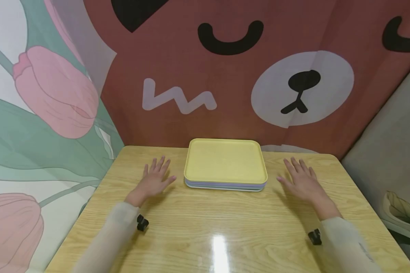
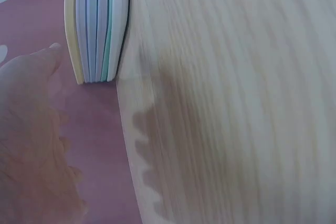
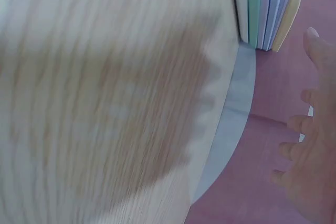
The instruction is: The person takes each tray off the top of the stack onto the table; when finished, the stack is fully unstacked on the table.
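Observation:
A stack of shallow rectangular trays [image 1: 225, 161] lies at the far edge of the wooden table, a yellow one on top. Side on, the left wrist view shows several coloured layers in the stack [image 2: 94, 30], among them yellow, bluish, green and white; the right wrist view shows the same stack [image 3: 268, 9]. My left hand [image 1: 153, 180] hovers left of the trays, fingers spread and holding nothing. On the other side my right hand [image 1: 302, 182] is held likewise, fingers spread, apart from the trays. Both hands cast shadows on the wood.
The wooden table [image 1: 191, 227] has a glare spot near its front. A reddish wall hanging with a bear face [image 1: 177, 129] stands right behind the far edge. A tulip-patterned cloth [image 1: 54, 159] hangs at the left, a grey one [image 1: 389, 151] at the right. Each wrist carries a small black camera.

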{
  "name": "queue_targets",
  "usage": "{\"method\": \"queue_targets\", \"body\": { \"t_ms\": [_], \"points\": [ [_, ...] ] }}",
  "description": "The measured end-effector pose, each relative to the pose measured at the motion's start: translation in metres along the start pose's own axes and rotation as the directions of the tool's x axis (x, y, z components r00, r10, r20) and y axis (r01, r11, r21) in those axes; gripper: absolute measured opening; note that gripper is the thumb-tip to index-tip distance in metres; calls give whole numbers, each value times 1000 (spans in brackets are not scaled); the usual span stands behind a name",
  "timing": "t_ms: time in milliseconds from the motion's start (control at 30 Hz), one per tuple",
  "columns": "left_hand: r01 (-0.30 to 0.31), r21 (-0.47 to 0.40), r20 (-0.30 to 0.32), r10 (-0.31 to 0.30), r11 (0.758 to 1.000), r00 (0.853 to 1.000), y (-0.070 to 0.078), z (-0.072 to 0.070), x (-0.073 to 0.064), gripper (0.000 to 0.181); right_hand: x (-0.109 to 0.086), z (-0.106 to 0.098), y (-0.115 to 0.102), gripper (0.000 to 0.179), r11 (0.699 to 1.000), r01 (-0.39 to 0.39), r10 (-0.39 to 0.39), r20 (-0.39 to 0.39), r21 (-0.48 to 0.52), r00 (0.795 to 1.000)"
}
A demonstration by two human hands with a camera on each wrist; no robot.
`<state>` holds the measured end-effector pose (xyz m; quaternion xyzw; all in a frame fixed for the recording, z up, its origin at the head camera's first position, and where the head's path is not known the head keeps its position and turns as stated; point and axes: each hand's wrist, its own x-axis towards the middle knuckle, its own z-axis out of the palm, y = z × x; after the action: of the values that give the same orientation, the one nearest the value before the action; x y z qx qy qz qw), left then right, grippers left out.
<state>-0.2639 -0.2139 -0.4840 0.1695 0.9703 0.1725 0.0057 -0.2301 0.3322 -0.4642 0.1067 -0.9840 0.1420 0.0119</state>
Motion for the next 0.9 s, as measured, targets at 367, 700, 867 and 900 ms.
{"method": "queue_targets", "body": {
  "t_ms": [367,700,867,900],
  "points": [
    [-66,-50,-28,65,997,998,17,8,10,77,13,5,-18,80,1000,13,-12,-25,21,1000],
    [-109,-184,-68,98,977,993,23,23,24,79,23,10,-30,79,992,-31,30,11,126,999],
    [-70,-274,-35,63,959,997,28,28,28,81,27,15,-32,77,985,-43,42,13,167,999],
    [-61,-291,-26,56,955,998,29,28,29,81,29,16,-32,77,984,-43,41,12,174,999]
  ]
}}
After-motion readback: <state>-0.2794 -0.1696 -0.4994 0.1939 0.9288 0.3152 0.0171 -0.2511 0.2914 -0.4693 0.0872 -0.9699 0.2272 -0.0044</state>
